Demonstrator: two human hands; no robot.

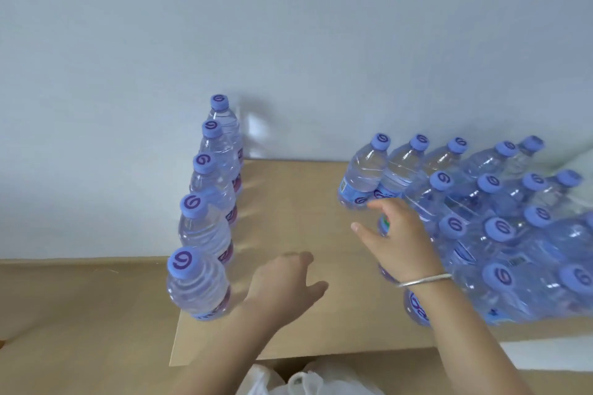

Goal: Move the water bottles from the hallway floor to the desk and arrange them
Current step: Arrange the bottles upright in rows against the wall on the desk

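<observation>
**Now pulling the next bottle from the pack**

Right, I see my right hand [396,234] reaching the shrink-wrapped pack of clear plastic bottles with purple caps [487,234] at the light wooden desk's [288,202] right edge, fingers curled round a bottle; whether it truly grips, I cannot tell. Left hand [282,282] hovers, fingers spread. Five-bottle row [205,218] stands along the left edge. Next move, I judge: tug one free. Caps bear a swirl; labels unreadable.

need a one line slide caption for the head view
Five water bottles lined along the desk edge, a bottle pack opposite, right hand reaching toward it, left hand open.
</observation>
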